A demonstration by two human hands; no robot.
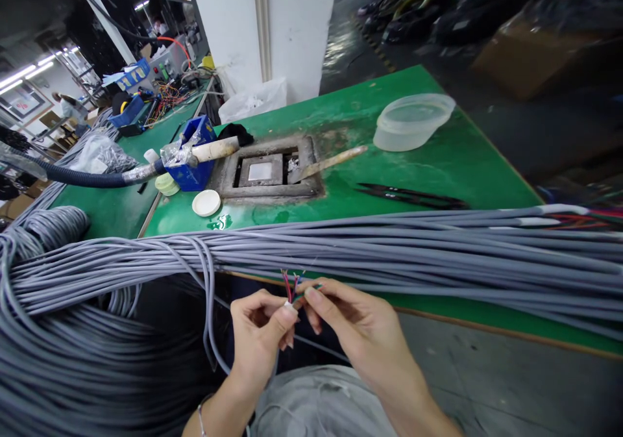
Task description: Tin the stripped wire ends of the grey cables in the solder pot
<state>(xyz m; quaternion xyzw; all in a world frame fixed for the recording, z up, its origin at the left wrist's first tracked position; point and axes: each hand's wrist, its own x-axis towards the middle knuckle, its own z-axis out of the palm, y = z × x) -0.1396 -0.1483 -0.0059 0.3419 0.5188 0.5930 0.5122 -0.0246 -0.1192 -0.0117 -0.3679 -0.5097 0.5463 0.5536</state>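
Note:
Below the near edge of the green table, my left hand (263, 326) pinches the white-wrapped end of a grey cable. Thin coloured wires (288, 286), red, dark and blue among them, fan upward from that end. My right hand (348, 317) is closed at the wires' right side, thumb and forefinger on a green wire (314, 287). The two hands nearly touch. Just beyond them, a thick bundle of grey cables (341, 249) runs across the table's front edge.
On the green table (462, 164) are a framed solder pot (260, 171), a flat scraper (335, 162), black tweezers (413, 195), a clear plastic tub (411, 122), a white lid (206, 203) and a blue bin (192, 174) with a hose. Coiled grey cables (58, 359) fill the left.

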